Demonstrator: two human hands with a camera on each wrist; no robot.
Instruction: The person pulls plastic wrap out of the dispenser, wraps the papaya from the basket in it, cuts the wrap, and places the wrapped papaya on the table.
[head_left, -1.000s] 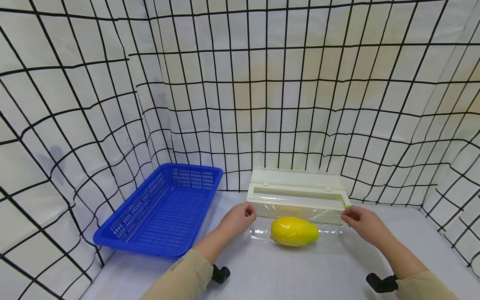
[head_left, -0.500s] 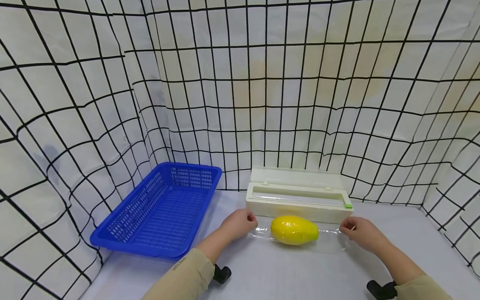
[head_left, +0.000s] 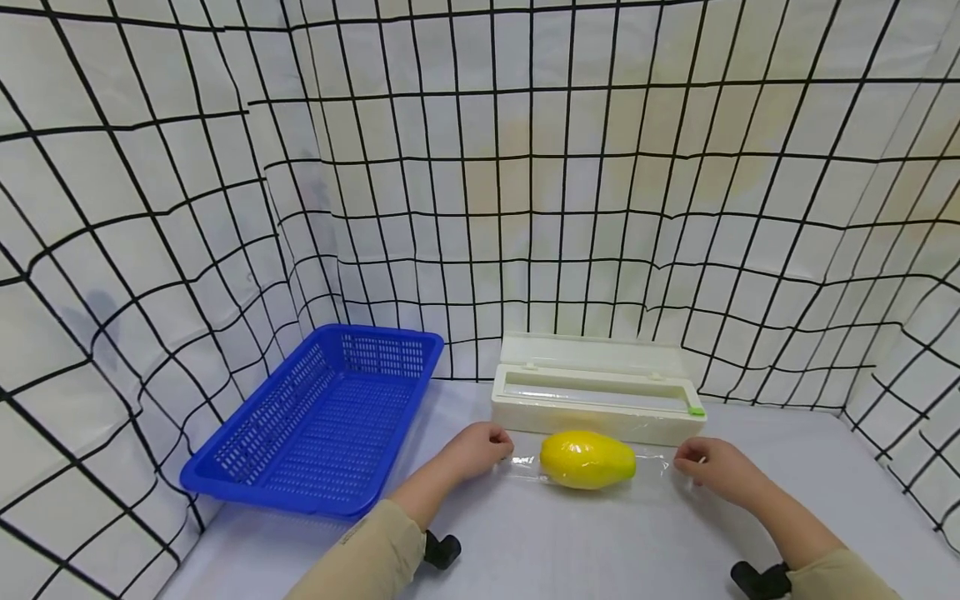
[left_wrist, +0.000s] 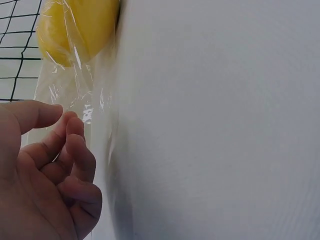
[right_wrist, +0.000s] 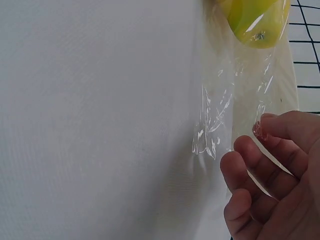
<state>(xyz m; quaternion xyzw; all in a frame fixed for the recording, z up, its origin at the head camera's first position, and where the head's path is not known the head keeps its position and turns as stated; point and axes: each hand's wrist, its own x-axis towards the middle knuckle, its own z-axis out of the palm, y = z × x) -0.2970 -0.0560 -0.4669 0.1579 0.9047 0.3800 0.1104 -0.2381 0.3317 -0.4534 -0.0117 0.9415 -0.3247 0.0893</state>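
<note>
A glossy yellow papaya (head_left: 587,460) with a greenish tip lies on the white table between both hands. Clear plastic wrap (right_wrist: 212,117) spreads over and around it, creased and shiny at both ends. At the papaya's left, my left hand (head_left: 477,450) pinches the film's edge between thumb and index finger, the other fingers loosely bent. On the other side, my right hand (head_left: 716,469) pinches a gathered bit of the film with thumb and index finger. Behind the fruit stands a cream wrap dispenser box (head_left: 592,423), its lid raised, a roll inside and a green slider (head_left: 697,412) at the right end.
To the left sits a blue perforated plastic basket (head_left: 322,433) with nothing in it. White cloth walls with a black grid (head_left: 555,192) enclose the table at the back and sides. Each wrist wears a black camera mount (head_left: 442,550).
Both hands have come down and nearer from the dispenser's front edge, drawing the film toward the papaya. The right hand has also shifted slightly left. Papaya and dispenser stay in place.
</note>
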